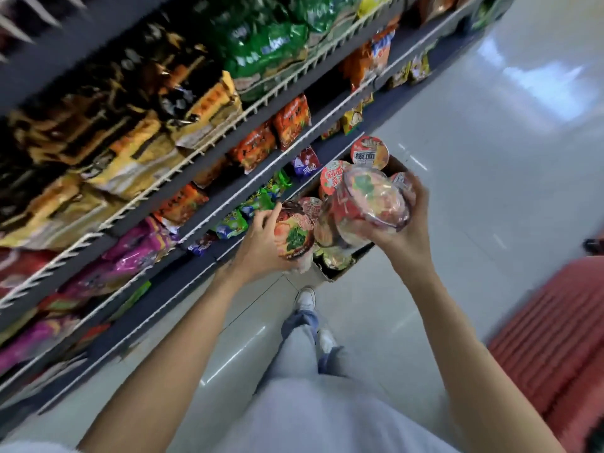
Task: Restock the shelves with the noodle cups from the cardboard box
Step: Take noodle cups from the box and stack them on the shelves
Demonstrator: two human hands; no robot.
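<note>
My left hand [261, 243] grips a noodle cup [294, 233] with a red lid showing greens and noodles, held above the floor beside the shelf. My right hand [408, 223] holds a second, larger noodle bowl [366, 204] tilted on its side, its clear-wrapped lid facing me. Below both hands lies the open cardboard box [340, 273] on the floor, with several more noodle cups inside; one red-and-white cup [369, 152] sits at its far end. The shelves [209, 181] run along the left, filled with noodle packets.
Grey shelf tiers with white wire rails hold orange, green, purple and yellow packets [287, 122]. The glossy tile floor [490, 158] stretches right of the box. A red mat [562, 328] lies at the right. My legs and white shoes [305, 299] stand just behind the box.
</note>
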